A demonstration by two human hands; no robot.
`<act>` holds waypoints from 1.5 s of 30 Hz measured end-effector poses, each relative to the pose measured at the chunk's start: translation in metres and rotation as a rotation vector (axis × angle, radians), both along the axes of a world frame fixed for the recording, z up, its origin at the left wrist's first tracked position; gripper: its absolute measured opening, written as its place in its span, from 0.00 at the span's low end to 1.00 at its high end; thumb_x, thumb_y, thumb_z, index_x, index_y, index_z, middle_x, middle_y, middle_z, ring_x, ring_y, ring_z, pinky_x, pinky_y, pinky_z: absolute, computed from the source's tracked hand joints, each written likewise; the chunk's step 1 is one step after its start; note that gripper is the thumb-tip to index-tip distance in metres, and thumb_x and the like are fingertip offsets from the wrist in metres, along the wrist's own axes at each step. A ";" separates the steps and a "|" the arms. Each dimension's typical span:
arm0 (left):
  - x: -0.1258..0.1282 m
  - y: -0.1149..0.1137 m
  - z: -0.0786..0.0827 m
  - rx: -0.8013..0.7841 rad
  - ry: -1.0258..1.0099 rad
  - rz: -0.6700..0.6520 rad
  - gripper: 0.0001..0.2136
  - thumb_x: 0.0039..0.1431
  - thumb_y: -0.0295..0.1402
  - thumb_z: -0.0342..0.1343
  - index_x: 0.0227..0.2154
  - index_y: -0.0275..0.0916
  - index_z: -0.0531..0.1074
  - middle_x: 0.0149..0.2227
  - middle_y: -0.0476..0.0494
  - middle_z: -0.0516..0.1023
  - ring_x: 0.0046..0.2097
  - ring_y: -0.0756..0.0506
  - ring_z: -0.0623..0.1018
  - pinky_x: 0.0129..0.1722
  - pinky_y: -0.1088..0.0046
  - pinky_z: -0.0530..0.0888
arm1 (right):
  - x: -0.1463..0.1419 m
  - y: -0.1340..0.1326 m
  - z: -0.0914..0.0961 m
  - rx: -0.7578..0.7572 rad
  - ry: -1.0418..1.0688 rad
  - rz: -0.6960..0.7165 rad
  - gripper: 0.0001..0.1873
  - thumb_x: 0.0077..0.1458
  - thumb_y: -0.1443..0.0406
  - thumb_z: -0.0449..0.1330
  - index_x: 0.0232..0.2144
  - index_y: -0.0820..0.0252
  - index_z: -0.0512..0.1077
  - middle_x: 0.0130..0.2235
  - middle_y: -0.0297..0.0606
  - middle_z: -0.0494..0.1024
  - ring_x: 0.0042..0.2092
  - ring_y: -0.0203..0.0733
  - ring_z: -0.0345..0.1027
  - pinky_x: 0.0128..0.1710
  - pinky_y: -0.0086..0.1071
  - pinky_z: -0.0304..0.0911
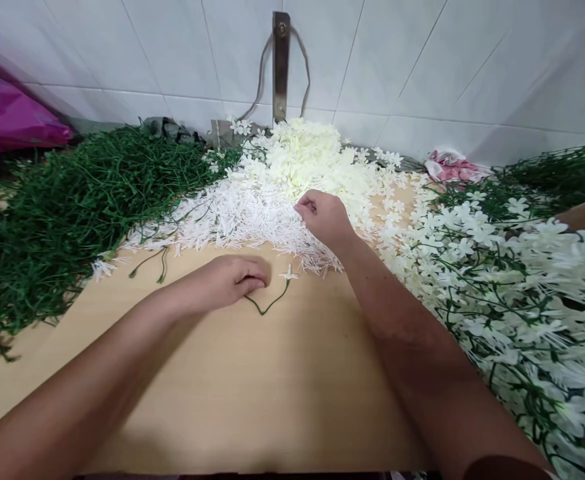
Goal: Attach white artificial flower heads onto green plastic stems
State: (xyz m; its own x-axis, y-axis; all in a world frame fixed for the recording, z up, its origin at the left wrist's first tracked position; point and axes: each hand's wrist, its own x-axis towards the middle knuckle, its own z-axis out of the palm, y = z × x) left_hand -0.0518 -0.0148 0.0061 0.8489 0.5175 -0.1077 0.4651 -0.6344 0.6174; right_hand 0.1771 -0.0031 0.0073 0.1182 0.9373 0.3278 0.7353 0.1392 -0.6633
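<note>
My left hand (237, 280) is closed around a thin green plastic stem (267, 309), just above the wooden tabletop. A small white flower (288, 274) sits on the stem's end that bends up to the right. My right hand (322, 215) has its fingers pinched together over the border between the white stamen pieces (252, 212) and the cream petal pieces (312, 157). Whatever those fingertips hold, if anything, is too small to make out. Two loose green stems (161, 262) lie to the left of my left hand.
A large heap of green stems (92, 180) fills the left side. Assembled white artificial flowers (512, 287) are piled at the right. Against the tiled wall (182, 47) are a metal bracket (281, 67), a magenta bag (12, 113) and a red-and-white cloth or bag (453, 167).
</note>
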 end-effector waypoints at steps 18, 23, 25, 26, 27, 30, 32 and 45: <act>0.096 0.052 0.006 -0.154 -0.564 0.604 0.05 0.48 0.26 0.60 0.25 0.35 0.68 0.22 0.52 0.68 0.25 0.54 0.65 0.28 0.75 0.62 | 0.003 0.006 -0.010 -0.057 0.402 0.180 0.07 0.52 0.74 0.51 0.34 0.59 0.64 0.25 0.31 0.70 0.27 0.32 0.69 0.32 0.31 0.67; 0.095 0.053 0.013 -0.259 -0.645 0.658 0.06 0.51 0.22 0.55 0.22 0.36 0.65 0.20 0.52 0.67 0.24 0.53 0.68 0.29 0.74 0.63 | 0.004 0.003 -0.006 -0.014 0.302 0.181 0.03 0.50 0.72 0.54 0.29 0.60 0.64 0.26 0.32 0.69 0.29 0.33 0.66 0.34 0.32 0.65; 0.092 0.057 0.012 -0.237 -0.646 0.685 0.07 0.51 0.23 0.54 0.22 0.36 0.64 0.21 0.52 0.66 0.24 0.53 0.68 0.29 0.73 0.63 | 0.006 0.002 -0.001 0.052 0.218 0.136 0.04 0.48 0.71 0.56 0.28 0.60 0.65 0.28 0.33 0.69 0.31 0.34 0.65 0.36 0.33 0.64; 0.090 0.061 0.011 -0.209 -0.637 0.704 0.07 0.51 0.23 0.54 0.22 0.37 0.64 0.21 0.52 0.66 0.24 0.53 0.68 0.30 0.73 0.64 | 0.008 0.001 0.001 0.080 0.182 0.104 0.04 0.48 0.72 0.56 0.27 0.60 0.65 0.29 0.33 0.69 0.32 0.34 0.64 0.36 0.33 0.63; 0.087 0.064 0.009 -0.171 -0.618 0.720 0.06 0.51 0.24 0.53 0.22 0.37 0.64 0.21 0.52 0.65 0.24 0.52 0.67 0.30 0.72 0.64 | 0.011 0.001 0.004 0.101 0.161 0.068 0.04 0.48 0.72 0.56 0.27 0.60 0.65 0.29 0.34 0.69 0.32 0.34 0.63 0.37 0.33 0.63; 0.079 0.073 0.005 0.031 -0.483 0.748 0.01 0.52 0.26 0.54 0.27 0.36 0.68 0.26 0.49 0.68 0.27 0.51 0.66 0.33 0.71 0.65 | 0.022 0.000 0.014 0.122 0.205 -0.035 0.04 0.49 0.73 0.55 0.28 0.60 0.65 0.30 0.34 0.67 0.32 0.33 0.62 0.36 0.33 0.62; 0.079 0.072 0.005 0.205 -0.390 0.725 0.05 0.52 0.27 0.54 0.33 0.36 0.71 0.34 0.45 0.71 0.31 0.50 0.67 0.37 0.69 0.65 | 0.030 0.001 0.018 0.114 0.290 -0.059 0.06 0.51 0.73 0.54 0.32 0.61 0.67 0.28 0.32 0.65 0.31 0.32 0.60 0.33 0.31 0.61; 0.131 0.057 0.006 0.451 -0.205 0.435 0.07 0.54 0.27 0.52 0.28 0.38 0.75 0.34 0.41 0.73 0.41 0.41 0.71 0.47 0.60 0.61 | 0.041 -0.004 0.030 0.073 0.586 -0.031 0.02 0.53 0.68 0.57 0.30 0.59 0.66 0.28 0.31 0.66 0.31 0.30 0.62 0.30 0.27 0.61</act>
